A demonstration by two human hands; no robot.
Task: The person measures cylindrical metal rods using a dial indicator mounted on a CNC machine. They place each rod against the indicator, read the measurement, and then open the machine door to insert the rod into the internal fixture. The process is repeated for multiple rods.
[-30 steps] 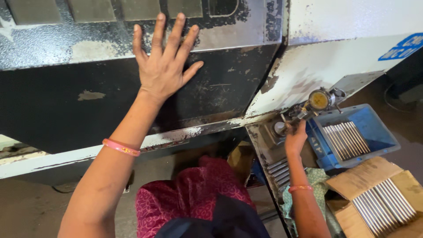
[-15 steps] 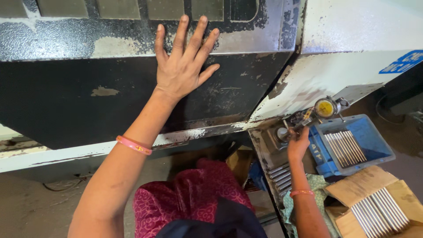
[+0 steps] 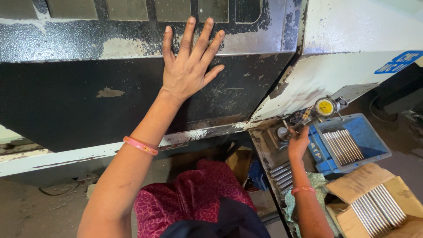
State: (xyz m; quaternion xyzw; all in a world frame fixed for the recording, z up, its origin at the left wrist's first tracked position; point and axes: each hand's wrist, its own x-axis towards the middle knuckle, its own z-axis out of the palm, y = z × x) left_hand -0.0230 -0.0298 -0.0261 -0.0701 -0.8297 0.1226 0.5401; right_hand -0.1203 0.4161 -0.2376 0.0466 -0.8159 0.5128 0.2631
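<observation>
The left hand [image 3: 189,70] is pressing flat, fingers spread, against the machine door [image 3: 132,97]; right of the door, the right hand [image 3: 298,142] is gripping the dial gauge [image 3: 325,107], apparently checking a rod; next calls for steadiness

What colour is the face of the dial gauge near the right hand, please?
Yellow: the dial gauge has a round yellow face, seen in the head view.
</observation>
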